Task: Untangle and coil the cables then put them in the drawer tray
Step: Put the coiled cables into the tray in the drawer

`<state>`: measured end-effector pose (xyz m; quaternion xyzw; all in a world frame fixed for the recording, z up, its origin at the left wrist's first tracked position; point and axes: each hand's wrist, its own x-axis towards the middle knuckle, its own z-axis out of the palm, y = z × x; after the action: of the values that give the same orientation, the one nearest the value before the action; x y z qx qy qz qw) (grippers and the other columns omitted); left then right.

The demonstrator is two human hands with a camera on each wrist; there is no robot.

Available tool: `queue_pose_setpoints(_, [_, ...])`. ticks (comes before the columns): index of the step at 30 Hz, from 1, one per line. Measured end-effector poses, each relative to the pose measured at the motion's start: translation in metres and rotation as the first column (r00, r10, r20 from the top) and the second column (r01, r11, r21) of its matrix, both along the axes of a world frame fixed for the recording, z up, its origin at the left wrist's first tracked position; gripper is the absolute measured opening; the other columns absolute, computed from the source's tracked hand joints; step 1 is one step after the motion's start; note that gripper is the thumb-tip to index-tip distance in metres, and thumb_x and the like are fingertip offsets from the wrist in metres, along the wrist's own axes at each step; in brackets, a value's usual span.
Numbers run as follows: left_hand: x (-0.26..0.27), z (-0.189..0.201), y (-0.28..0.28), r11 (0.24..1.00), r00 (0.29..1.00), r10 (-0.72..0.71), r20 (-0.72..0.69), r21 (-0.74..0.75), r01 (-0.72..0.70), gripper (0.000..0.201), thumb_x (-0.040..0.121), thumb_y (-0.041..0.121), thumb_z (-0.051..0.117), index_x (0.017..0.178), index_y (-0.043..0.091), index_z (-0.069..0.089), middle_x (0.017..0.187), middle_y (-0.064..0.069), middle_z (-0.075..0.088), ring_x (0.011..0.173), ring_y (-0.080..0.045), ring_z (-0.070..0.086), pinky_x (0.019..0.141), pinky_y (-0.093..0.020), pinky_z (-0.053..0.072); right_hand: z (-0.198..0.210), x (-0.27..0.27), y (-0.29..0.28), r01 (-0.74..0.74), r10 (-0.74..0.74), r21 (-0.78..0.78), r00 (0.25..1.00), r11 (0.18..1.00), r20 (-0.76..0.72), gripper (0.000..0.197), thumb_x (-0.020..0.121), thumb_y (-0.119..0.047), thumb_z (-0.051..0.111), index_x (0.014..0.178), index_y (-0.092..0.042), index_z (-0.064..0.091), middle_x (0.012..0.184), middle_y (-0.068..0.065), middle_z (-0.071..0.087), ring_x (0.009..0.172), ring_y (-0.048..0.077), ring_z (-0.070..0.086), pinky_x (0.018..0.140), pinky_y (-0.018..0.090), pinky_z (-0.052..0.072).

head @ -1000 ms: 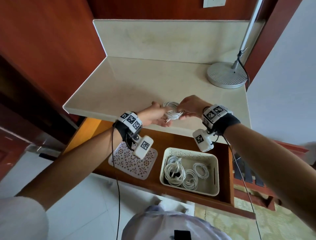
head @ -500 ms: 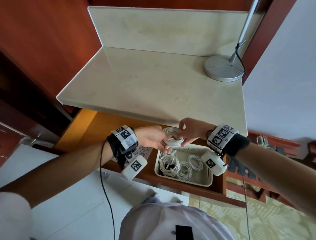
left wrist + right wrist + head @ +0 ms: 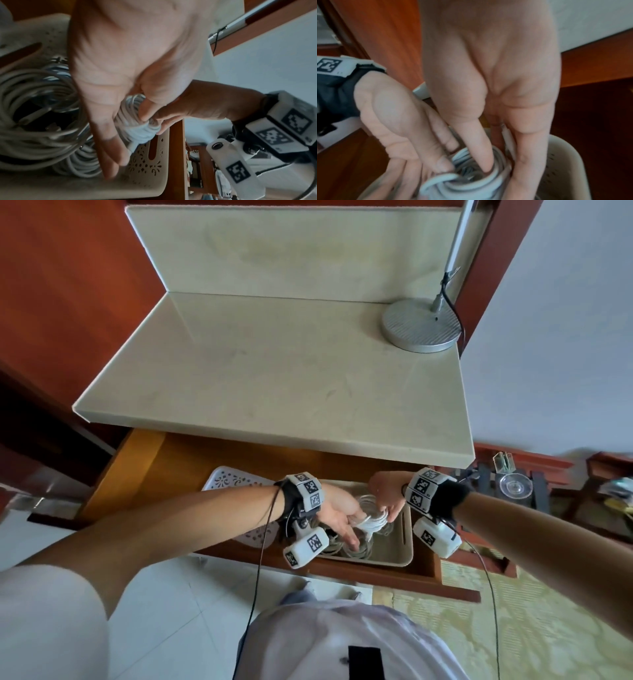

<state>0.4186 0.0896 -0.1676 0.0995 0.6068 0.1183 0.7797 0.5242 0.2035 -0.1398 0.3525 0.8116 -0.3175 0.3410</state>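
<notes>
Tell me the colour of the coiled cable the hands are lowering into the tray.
White. The coiled cable shows best in the left wrist view, just above the cream tray.

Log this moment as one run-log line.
step: placing coil | right hand: pinches white coiled cable | left hand: fingers straight, supports coil | over tray, other coils inside

No word, brand name or number can be read anywhere in these views. The only signs are black-and-white square coded markers, patterns rather than letters. They stand on the white blocky band on the left wrist [image 3: 307, 487], just behind that hand's grip, and on the white camera housing below it [image 3: 306, 546]. Matching markers stand on the white band on the right wrist [image 3: 424, 487] and on its white camera housing [image 3: 437, 536]. The wrist views show these markers blurred, and none holds legible characters.
</notes>
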Motion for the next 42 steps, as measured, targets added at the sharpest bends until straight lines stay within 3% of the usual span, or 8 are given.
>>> queue_pose_setpoints(4, [0.009,-0.008,0.009,0.973,0.974,-0.225,-0.011,-0.064,0.224,0.055,0.113,0.025,0.036,0.153,-0.012,0.027,0.152,-0.038,0.039,0.141,-0.045,0.046,0.062,-0.025,0.061,-0.002,0.013,-0.007,-0.147,0.151,-0.037,0.979,0.988,0.134,0.055,0.095,0.006,0.063,0.147,0.001,0.046,0.135,0.024,0.061,0.069,0.02,0.072,0.051,0.023,0.058])
queue_pose_setpoints(7, [0.005,-0.015,0.015,0.962,0.958,-0.268,-0.098,-0.071,0.262,0.056,0.114,0.029,0.034,0.15,-0.014,0.034,0.152,-0.035,0.043,0.103,-0.029,0.073,0.056,-0.017,0.057,-0.019,0.019,-0.012,-0.162,0.173,-0.12,0.981,0.979,0.089,0.09,0.091,0.011,0.067,0.163,-0.021,0.024,0.15,0.019,0.048,0.088,0.026,0.07,0.057,0.023,0.06])
queue_pose_setpoints(12, [0.008,-0.026,0.022,0.988,0.968,-0.151,-0.199,-0.003,0.153,0.048,0.113,0.017,0.036,0.151,-0.011,0.032,0.141,-0.037,0.053,0.1,-0.033,0.07,0.069,-0.023,0.061,-0.026,0.021,-0.029,-0.317,0.319,0.136,0.948,0.939,0.001,0.046,0.096,-0.001,0.064,0.141,-0.007,0.055,0.138,0.01,0.062,0.121,0.025,0.063,0.095,0.027,0.051])
queue_pose_setpoints(21, [0.0,-0.024,0.01,0.954,0.948,-0.28,-0.149,0.067,0.292,0.042,0.105,0.002,0.053,0.139,-0.02,0.044,0.139,-0.035,0.055,0.134,-0.039,0.056,0.108,-0.038,0.051,-0.028,0.023,-0.025,0.064,-0.064,-0.005,0.998,0.998,-0.006,0.039,0.1,-0.006,0.057,0.139,-0.007,0.06,0.135,0.009,0.065,0.122,0.026,0.062,0.094,0.026,0.047])
queue_pose_setpoints(25, [-0.028,0.002,0.008,0.823,0.859,-0.428,-0.282,0.272,0.499,0.054,0.075,0.026,0.092,0.119,0.001,0.073,0.111,-0.007,0.078,0.108,-0.021,0.074,0.101,-0.042,0.056,-0.023,0.017,-0.023,0.146,-0.145,-0.012,0.989,0.989,0.031,0.047,0.099,0.0,0.059,0.145,-0.009,0.056,0.145,0.007,0.059,0.132,0.024,0.056,0.104,0.027,0.044])
queue_pose_setpoints(34, [-0.109,0.038,0.001,0.941,0.93,-0.148,-0.338,0.241,0.237,0.026,0.103,0.006,0.055,0.121,-0.01,0.065,0.101,-0.018,0.071,0.078,-0.02,0.072,0.067,-0.025,0.06,0.012,-0.058,-0.039,-0.08,0.065,-0.062,0.974,0.995,-0.215,0.025,0.104,-0.009,0.053,0.125,-0.004,0.067,0.103,0.011,0.078,0.085,0.019,0.077,0.065,0.02,0.058])
queue_pose_setpoints(38, [-0.158,0.023,-0.034,0.968,0.94,-0.249,-0.234,-0.041,0.246,0.02,0.104,0.005,0.047,0.091,-0.001,0.062,0.086,-0.015,0.063,0.072,-0.027,0.065,0.064,-0.03,0.056,0.018,-0.117,-0.066,-0.093,0.013,-0.259,0.956,0.961,-0.294,0.032,0.108,-0.016,0.05,0.129,0.005,0.063,0.116,0.02,0.071,0.104,0.034,0.071,0.079,0.026,0.058])
queue_pose_setpoints(42, [-0.191,0.015,-0.064,0.961,0.682,-0.229,-0.694,-0.049,0.273,0.028,0.106,0.005,0.047,0.126,-0.008,0.062,0.127,-0.025,0.065,0.116,-0.038,0.066,0.085,-0.033,0.058,-0.002,-0.154,-0.089,-0.058,0.0,-0.294,0.981,0.954,-0.193,0.049,0.108,-0.016,0.052,0.152,0.002,0.041,0.151,0.03,0.044,0.13,0.042,0.053,0.101,0.045,0.054])
